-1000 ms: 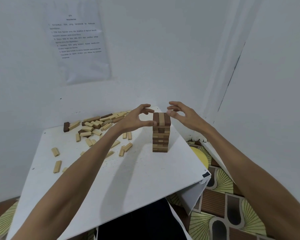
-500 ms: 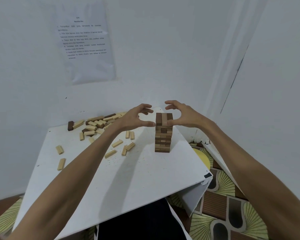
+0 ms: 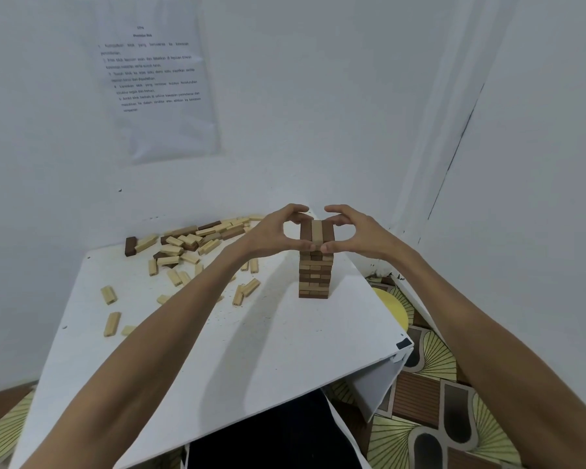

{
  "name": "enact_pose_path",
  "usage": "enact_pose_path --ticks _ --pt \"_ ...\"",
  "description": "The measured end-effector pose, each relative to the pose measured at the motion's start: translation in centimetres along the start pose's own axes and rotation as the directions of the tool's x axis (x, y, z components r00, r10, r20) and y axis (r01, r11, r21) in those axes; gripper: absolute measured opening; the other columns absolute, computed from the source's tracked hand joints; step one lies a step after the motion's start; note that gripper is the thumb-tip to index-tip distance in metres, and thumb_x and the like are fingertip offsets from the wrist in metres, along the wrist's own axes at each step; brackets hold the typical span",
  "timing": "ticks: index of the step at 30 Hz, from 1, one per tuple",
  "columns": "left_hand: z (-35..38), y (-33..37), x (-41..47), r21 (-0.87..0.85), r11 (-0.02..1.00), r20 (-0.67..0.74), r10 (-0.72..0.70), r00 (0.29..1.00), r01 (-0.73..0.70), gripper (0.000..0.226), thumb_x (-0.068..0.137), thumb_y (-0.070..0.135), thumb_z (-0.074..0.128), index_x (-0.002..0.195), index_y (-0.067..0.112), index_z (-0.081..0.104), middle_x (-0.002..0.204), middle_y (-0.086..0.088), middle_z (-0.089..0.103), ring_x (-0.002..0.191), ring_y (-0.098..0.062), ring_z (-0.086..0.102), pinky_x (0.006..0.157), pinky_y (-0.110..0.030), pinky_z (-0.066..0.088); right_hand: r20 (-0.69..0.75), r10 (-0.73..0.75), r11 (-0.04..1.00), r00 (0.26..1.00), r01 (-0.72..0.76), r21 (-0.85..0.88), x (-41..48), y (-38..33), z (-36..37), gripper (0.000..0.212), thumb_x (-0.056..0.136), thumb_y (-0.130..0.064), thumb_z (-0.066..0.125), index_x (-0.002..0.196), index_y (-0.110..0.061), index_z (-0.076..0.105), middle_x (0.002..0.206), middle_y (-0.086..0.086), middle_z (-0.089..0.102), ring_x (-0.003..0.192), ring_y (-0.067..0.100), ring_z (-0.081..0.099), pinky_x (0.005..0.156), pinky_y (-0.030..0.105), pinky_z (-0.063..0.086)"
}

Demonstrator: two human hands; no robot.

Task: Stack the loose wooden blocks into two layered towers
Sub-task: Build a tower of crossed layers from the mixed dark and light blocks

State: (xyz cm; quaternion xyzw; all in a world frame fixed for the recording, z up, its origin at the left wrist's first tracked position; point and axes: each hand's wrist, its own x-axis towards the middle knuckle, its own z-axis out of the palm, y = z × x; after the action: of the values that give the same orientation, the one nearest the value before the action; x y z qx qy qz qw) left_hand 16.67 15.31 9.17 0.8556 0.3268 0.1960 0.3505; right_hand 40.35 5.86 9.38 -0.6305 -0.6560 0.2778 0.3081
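A tower of light and dark wooden blocks [image 3: 314, 275] stands on the white table [image 3: 190, 350], right of its middle. Its top layer has a light block between two dark ones. My left hand [image 3: 271, 231] and my right hand [image 3: 356, 231] close round that top layer from either side. Both thumbs press its near end and the curled fingers reach over its far end. A heap of loose blocks [image 3: 190, 240] lies at the table's far left, with single blocks [image 3: 111, 323] scattered nearer.
White walls meet in a corner just behind the table, and a printed sheet [image 3: 156, 79] hangs on the left wall. The table's right edge drops to a patterned floor [image 3: 430, 401] with a yellow round object [image 3: 394, 309].
Both hands have moved inward from beside the tower's top to clasp its top layer; the thumbs now touch the near end. The view has shifted slightly.
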Motion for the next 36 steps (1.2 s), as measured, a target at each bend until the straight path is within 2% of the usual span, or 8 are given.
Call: enact_pose_path --ticks 4,9,12,19,29,36 --pt "0.27 -0.07 0.23 0.009 1.0 -0.017 -0.002 1.0 0.002 0.08 0.079 0.036 0.087 0.146 0.022 0.045 0.128 0.015 0.061 0.12 0.0 0.053 0.089 -0.007 0.032 -0.017 -0.004 1.0 1.0 0.004 0.013 0.08 0.08 0.14 0.093 0.07 -0.048 0.092 0.149 -0.038 0.043 0.135 -0.014 0.063 0.132 0.007 0.051 0.109 0.033 0.036" --pt "0.29 -0.42 0.43 -0.018 0.999 -0.027 -0.031 0.999 0.03 0.081 0.077 0.033 0.089 0.145 0.023 0.046 0.121 0.02 0.061 0.111 0.019 0.049 0.088 -0.007 0.034 -0.017 -0.004 1.0 1.0 0.004 0.029 0.09 0.21 0.26 0.091 0.07 -0.048 0.092 0.147 -0.038 0.045 0.133 -0.015 0.064 0.128 0.008 0.054 0.103 0.029 0.038" --pt "0.46 -0.7 0.58 -0.028 0.999 -0.032 -0.039 0.999 0.038 0.081 0.077 0.033 0.089 0.145 0.024 0.046 0.12 0.025 0.061 0.109 0.023 0.048 0.091 -0.01 0.034 -0.013 -0.006 1.0 1.0 0.006 0.024 0.13 0.29 0.25 0.091 0.07 -0.05 0.092 0.147 -0.039 0.045 0.134 -0.015 0.063 0.129 0.008 0.053 0.104 0.03 0.038" --pt "0.5 -0.67 0.7 -0.028 0.999 -0.03 -0.033 0.999 0.032 0.082 0.076 0.036 0.089 0.145 0.025 0.046 0.121 0.025 0.06 0.116 0.014 0.049 0.092 -0.015 0.036 -0.024 -0.008 1.0 1.0 0.009 0.022 0.12 0.47 0.32 0.091 0.07 -0.05 0.092 0.147 -0.037 0.046 0.135 -0.013 0.063 0.129 0.009 0.054 0.106 0.031 0.04" --pt "0.48 -0.64 0.61 -0.035 0.999 -0.029 -0.028 0.999 0.027 0.082 0.077 0.035 0.089 0.146 0.024 0.046 0.123 0.021 0.061 0.119 0.011 0.049 0.09 -0.01 0.034 -0.037 -0.006 1.0 0.999 0.007 0.024 -0.06 0.59 0.35 0.089 0.071 -0.051 0.091 0.147 -0.038 0.047 0.133 -0.015 0.064 0.125 0.007 0.056 0.099 0.026 0.039" --pt "0.43 -0.43 0.42 -0.034 0.999 -0.016 -0.037 0.999 0.037 0.085 0.077 0.034 0.089 0.147 0.024 0.044 0.124 0.022 0.06 0.116 0.016 0.048 0.09 -0.011 0.035 -0.03 0.001 1.0 1.0 0.0 0.026 -0.29 0.43 0.43 0.095 0.07 -0.052 0.091 0.15 -0.036 0.042 0.136 -0.016 0.062 0.127 0.007 0.055 0.1 0.026 0.038"
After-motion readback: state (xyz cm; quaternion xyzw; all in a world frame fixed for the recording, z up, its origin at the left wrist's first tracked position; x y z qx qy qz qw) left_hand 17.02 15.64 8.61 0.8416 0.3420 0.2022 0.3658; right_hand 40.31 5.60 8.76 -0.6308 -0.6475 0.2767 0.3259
